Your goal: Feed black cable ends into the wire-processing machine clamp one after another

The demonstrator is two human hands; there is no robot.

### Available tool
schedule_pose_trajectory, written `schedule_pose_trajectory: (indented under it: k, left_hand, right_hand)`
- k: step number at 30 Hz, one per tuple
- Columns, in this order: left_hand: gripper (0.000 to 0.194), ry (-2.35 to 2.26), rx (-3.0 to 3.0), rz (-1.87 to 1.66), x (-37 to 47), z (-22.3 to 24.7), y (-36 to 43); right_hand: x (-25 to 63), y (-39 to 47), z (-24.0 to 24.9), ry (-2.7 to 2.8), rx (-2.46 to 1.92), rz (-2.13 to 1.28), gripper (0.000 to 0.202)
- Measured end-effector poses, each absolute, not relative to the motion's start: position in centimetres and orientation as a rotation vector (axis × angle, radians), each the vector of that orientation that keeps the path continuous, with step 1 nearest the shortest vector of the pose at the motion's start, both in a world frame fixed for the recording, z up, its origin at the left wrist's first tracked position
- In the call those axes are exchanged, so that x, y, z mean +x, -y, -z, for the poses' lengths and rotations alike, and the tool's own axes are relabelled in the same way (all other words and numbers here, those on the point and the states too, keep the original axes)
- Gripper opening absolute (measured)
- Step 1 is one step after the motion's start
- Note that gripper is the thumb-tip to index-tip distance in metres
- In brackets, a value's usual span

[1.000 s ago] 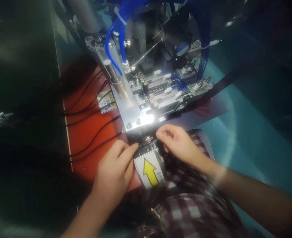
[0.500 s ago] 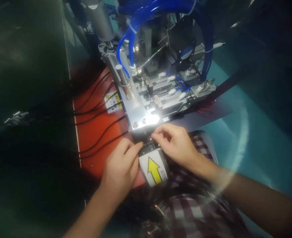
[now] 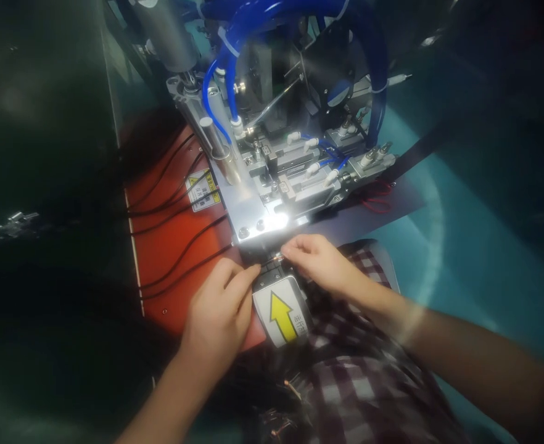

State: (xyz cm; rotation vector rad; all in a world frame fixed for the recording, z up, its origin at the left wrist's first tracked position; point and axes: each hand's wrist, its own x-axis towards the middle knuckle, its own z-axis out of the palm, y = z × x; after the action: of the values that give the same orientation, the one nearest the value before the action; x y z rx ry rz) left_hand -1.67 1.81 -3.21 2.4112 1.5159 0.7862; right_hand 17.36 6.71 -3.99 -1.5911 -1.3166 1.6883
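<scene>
My left hand (image 3: 219, 308) is closed, thumb and forefinger pinched together beside the machine's front channel. From those fingertips a thin dark cable (image 3: 268, 264) runs to a small bright, copper-coloured end (image 3: 277, 258). My right hand (image 3: 316, 259) pinches at that end, its fingers bent and closed; the fingertips hide part of it. Both hands are just under the front edge of a metal press plate (image 3: 253, 213). Right below the fingers is a white guide block (image 3: 279, 311) with a yellow arrow.
Behind the plate stand metal slides (image 3: 309, 185) and thick blue air hoses (image 3: 272, 15). Several black cables (image 3: 184, 262) cross the orange base (image 3: 156, 259) at left, near a warning label (image 3: 202, 190). Copper-ended pieces (image 3: 293, 388) lie low, by the checkered cloth (image 3: 355, 388).
The view has shifted, so the machine sits slightly further left. My right fingers have drawn in a little, and the bright cable end between the hands shows more plainly. Both hands stay pinched.
</scene>
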Motion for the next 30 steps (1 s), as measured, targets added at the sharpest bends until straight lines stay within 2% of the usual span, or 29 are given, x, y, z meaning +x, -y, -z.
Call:
schedule_pose_trajectory:
  k: [3, 5, 11, 19, 24, 30]
  left_hand:
    - [0.020, -1.521, 2.428, -0.774, -1.7, 3.1, -1.8]
    - [0.021, -1.520, 2.435, -0.763, -1.8, 3.1, -1.8]
    - [0.022, -1.521, 2.444, -0.760, -1.9, 3.0, -1.8]
    - [0.025, -1.520, 2.465, -0.712, -2.1, 2.9, -1.9]
    - [0.030, -1.426, 2.476, -0.507, -3.2, 2.1, -2.2]
    - [0.026, -1.384, 2.538, -0.652, -3.9, 2.5, -2.7]
  right_hand:
    - [17.3, -7.2, 3.5, 1.102, -1.503, -1.943, 0.033]
    - [17.5, -7.4, 3.4, 1.020, -1.480, -1.984, 0.033]
    - [17.8, -6.5, 4.1, 1.018, -1.468, -1.759, 0.016]
    - [17.1, -5.7, 4.5, 1.148, -1.455, -1.671, 0.015]
    - [17.3, -5.7, 4.7, 1.284, -1.454, -1.691, 0.020]
    - [17.4, -5.8, 4.6, 1.391, -1.483, -1.642, 0.020]
